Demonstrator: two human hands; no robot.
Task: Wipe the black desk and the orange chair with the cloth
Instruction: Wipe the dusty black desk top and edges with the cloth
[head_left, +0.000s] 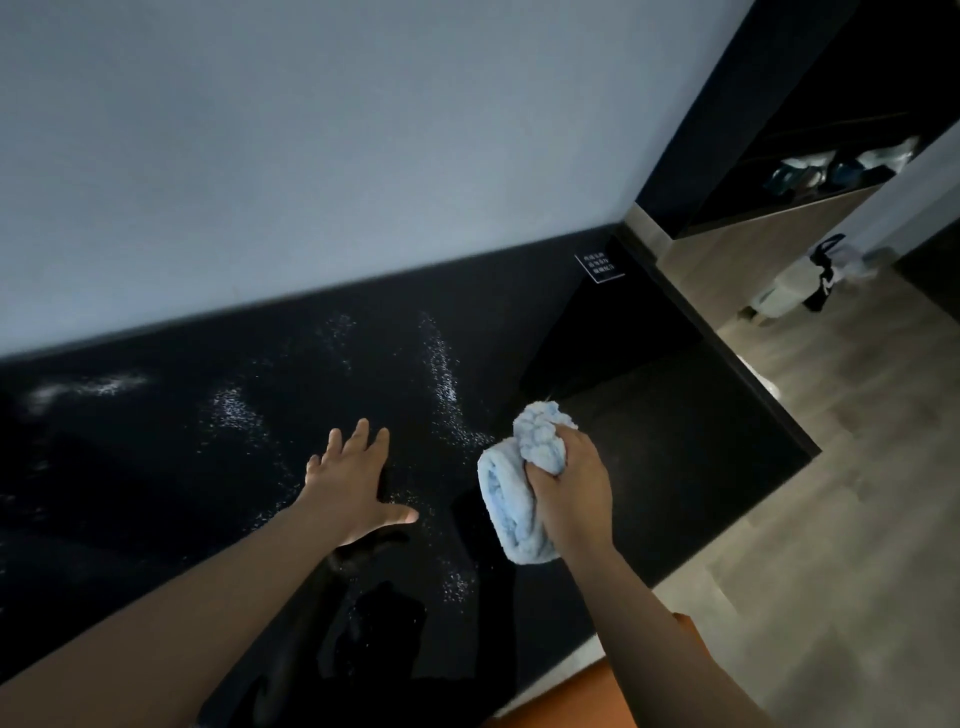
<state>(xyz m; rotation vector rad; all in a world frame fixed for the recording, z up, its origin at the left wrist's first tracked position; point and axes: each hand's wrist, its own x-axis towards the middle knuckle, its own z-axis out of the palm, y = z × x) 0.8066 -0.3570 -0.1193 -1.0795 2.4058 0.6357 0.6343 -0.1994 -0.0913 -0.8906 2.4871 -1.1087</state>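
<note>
Orange chair sliver is nearest, below the right wrist. Right hand is clamped in a fist round the bunched pale-blue cloth, wad sticking out above and left of the grip. Looks soft, light, squashy, so grab mid-bundle. Left hand, left of the grip, lies spread flat on the black desk. White specks lie beyond the cloth.

A bunched pale-blue terry cloth is gripped in the right hand above the glossy black desk. The left hand is spread flat over the speckled surface. An orange chair edge is seen below.
</note>
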